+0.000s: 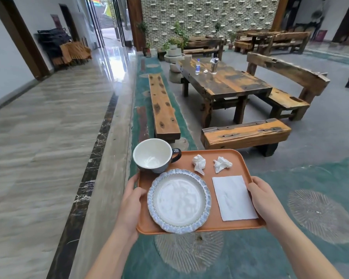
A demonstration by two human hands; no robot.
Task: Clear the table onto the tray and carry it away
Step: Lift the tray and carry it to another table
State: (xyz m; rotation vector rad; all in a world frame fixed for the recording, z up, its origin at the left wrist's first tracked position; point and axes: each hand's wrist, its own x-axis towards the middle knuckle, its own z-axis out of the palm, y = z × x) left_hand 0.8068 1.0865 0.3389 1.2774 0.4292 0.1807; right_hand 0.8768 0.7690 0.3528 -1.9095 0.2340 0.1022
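Tray [226,224], orange plastic, sits level between my two hands and clear of any surface, with the patterned green floor [270,254] under it. My left hand [132,202] grips the left rim, thumb curled over the top edge and pressing down just beside the plate; the other fingers go under the tray and I cannot see them. My right hand [263,200] grips the right rim the same way, thumb lying on the edge and touching the flat napkin's corner.

Just inside my left thumb is the plate [178,200], round, pale, with a blue scalloped border, empty, its near edge hanging slightly over the tray's front rim. Beyond my left fingers, at the far left corner, stands the cup [152,155], upright, white inside, dark outside, its dark handle pointing toward my right hand; its body overhangs the tray's corner. Just inside my right thumb lies the flat napkin [233,198], white, unfolded. Past it, toward the far rim, are two crumpled tissues: one [199,163] near the middle, the other [221,163] just beside it on my right-hand side, the two apart.

Well ahead of my hands stands the wooden table [230,83], dark planks, with a water bottle [197,67], a small glass and a metal holder on its far end. Benches [164,109] flank it on three sides.
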